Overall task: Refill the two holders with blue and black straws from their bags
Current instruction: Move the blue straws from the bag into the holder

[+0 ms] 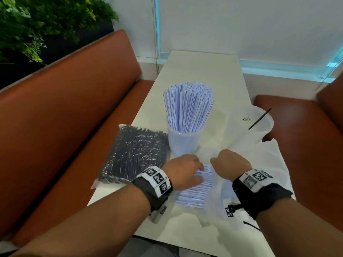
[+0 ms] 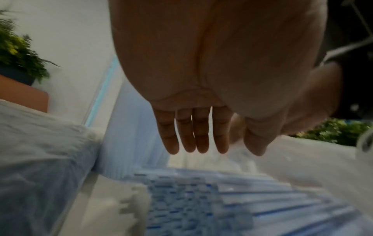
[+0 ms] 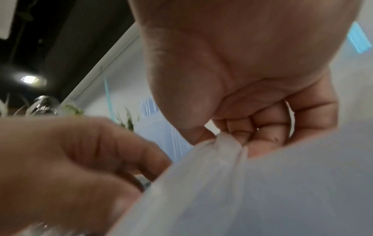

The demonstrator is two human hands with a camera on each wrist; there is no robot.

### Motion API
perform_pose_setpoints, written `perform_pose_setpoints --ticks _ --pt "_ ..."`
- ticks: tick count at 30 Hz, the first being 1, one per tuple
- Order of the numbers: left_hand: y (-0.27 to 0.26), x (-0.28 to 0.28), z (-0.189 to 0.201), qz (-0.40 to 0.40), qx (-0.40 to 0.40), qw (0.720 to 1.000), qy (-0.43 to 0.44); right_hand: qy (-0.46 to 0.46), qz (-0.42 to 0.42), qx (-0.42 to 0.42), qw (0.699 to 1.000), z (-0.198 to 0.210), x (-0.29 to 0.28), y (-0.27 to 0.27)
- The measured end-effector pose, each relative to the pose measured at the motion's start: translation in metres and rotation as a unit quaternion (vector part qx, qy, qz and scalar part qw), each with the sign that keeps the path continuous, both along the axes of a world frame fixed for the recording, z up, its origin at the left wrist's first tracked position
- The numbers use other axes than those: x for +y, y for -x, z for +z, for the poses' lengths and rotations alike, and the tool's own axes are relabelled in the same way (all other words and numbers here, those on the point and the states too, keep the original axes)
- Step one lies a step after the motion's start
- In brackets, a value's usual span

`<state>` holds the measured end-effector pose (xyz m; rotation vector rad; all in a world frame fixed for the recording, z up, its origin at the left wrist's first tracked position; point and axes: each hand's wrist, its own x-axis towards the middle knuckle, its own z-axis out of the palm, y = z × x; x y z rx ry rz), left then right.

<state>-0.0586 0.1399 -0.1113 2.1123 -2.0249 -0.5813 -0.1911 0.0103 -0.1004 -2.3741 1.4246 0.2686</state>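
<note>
— So, what's widest in your head view?

— I see the long white table running away from me between two orange-brown upholstered benches, with green foliage behind the left one. Next down in size is the sealed clear plastic bag of black straws, lying flat at the table's left edge.

— And the holders?

— I have a translucent plastic tub just right of that bag, packed with upright blue-striped white straws. A second translucent tub stands further right with a single black straw leaning in it.

— Where's the blue bag?

— Right under my hands: an opened, floppy clear plastic bag with a flat bundle of blue-striped straws lying crosswise at the near edge of the table.

— State of the hands?

— My left hand is flat, fingers straight and together, laid over the bundle; I can't tell whether they press on it. My right hand is clamped on the bag: on the right wrist view thumb and curled fingers pinch a gathered fold of the film. The two hands sit close, not touching.
</note>
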Motion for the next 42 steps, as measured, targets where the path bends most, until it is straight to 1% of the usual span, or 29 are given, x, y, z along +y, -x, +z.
perform_pose_setpoints --ticks 2,4,6,7,8,9,10,12,13,14,15,16,17,19,20,21,22,23,27,33,34,35,36,37,38,39,40,41,42 --pt "0.011 -0.006 -0.012 -0.025 0.004 1.0 0.004 -0.033 -0.008 -0.025 0.999 -0.002 -0.004 0.0" --pt "0.018 -0.013 -0.017 -0.049 -0.01 0.999 0.001 -0.04 0.01 -0.032 0.999 0.001 -0.005 0.002" --pt "0.02 -0.02 -0.02 -0.057 -0.037 0.998 -0.011 -0.004 0.047 -0.024 0.999 0.002 -0.002 0.002" --pt "0.021 -0.022 -0.021 -0.06 -0.054 0.997 -0.016 0.02 0.082 -0.025 0.996 0.001 -0.002 0.003" --pt "0.021 -0.025 -0.022 -0.061 -0.07 0.995 -0.021 0.02 0.103 -0.016 0.994 0.005 0.0 0.004" --pt "0.022 -0.026 -0.023 -0.06 -0.08 0.995 -0.024 0.04 0.151 0.002 0.988 0.006 0.0 0.006" --pt "0.023 -0.028 -0.024 -0.056 -0.085 0.994 -0.026 0.042 0.168 0.015 0.985 0.007 0.002 0.006" --pt "0.025 -0.032 -0.024 -0.052 -0.095 0.994 -0.028 0.029 0.174 0.007 0.984 0.006 0.003 0.003" --pt "0.026 -0.034 -0.024 -0.054 -0.103 0.993 -0.027 0.055 0.177 -0.044 0.982 0.008 0.001 0.004" --pt "0.027 -0.036 -0.023 -0.057 -0.114 0.992 -0.025 0.04 0.14 -0.043 0.988 0.006 -0.002 0.005" --pt "0.027 -0.038 -0.021 -0.06 -0.128 0.99 -0.023 0.039 0.132 -0.027 0.99 0.004 -0.003 0.007" --pt "0.025 -0.039 -0.019 -0.062 -0.143 0.988 -0.018 0.021 0.099 -0.034 0.994 0.001 -0.003 0.009" --pt "0.023 -0.039 -0.017 -0.062 -0.154 0.986 -0.011 0.023 0.085 -0.037 0.995 0.0 -0.003 0.012" --pt "0.014 -0.036 -0.01 -0.055 -0.169 0.984 -0.003 0.007 0.044 -0.061 0.997 0.0 -0.003 0.011" --pt "0.008 -0.033 -0.006 -0.05 -0.176 0.983 -0.006 0.007 0.016 -0.091 0.996 -0.002 -0.007 0.009" --pt "0.0 -0.03 -0.002 -0.046 -0.185 0.982 -0.008 0.013 0.0 -0.096 0.995 0.0 -0.009 0.009" --pt "-0.009 -0.025 0.001 -0.041 -0.193 0.98 -0.007 -0.01 -0.04 -0.128 0.991 -0.004 -0.012 0.008" --pt "-0.019 -0.02 0.004 -0.036 -0.199 0.979 -0.004 -0.027 -0.061 -0.154 0.986 -0.003 -0.014 0.008" --pt "-0.063 0.006 0.013 -0.015 -0.208 0.978 -0.011 -0.028 -0.052 -0.175 0.983 -0.008 -0.017 0.009" --pt "-0.124 0.046 0.02 0.071 -0.197 0.978 -0.023 -0.009 -0.057 -0.176 0.983 -0.013 -0.022 0.009" --pt "-0.129 0.05 0.02 0.078 -0.194 0.978 -0.017 0.012 -0.059 -0.207 0.976 -0.009 -0.022 0.009" --pt "-0.132 0.052 0.021 0.083 -0.191 0.978 -0.006 0.036 -0.058 -0.264 0.962 -0.004 -0.021 0.007" --pt "-0.132 0.053 0.021 0.084 -0.187 0.979 0.01 0.048 -0.059 -0.345 0.936 0.002 -0.018 0.005" --pt "-0.129 0.052 0.021 0.08 -0.181 0.98 0.029 0.03 -0.071 -0.431 0.899 0.009 -0.015 0.001" --pt "-0.124 0.049 0.021 0.073 -0.173 0.981 0.05 -0.021 -0.087 -0.502 0.86 0.014 -0.01 -0.004" --pt "-0.116 0.044 0.022 0.064 -0.163 0.982 0.069 -0.088 -0.099 -0.536 0.833 0.019 -0.005 -0.009" --pt "-0.107 0.039 0.022 0.053 -0.154 0.983 0.084 -0.159 -0.098 -0.537 0.823 0.023 0.001 -0.013" --pt "-0.098 0.033 0.024 0.042 -0.147 0.983 0.098 -0.206 -0.086 -0.524 0.822 0.025 0.006 -0.015" --pt "-0.09 0.028 0.026 0.035 -0.142 0.983 0.111 -0.217 -0.079 -0.523 0.82 0.026 0.008 -0.016"
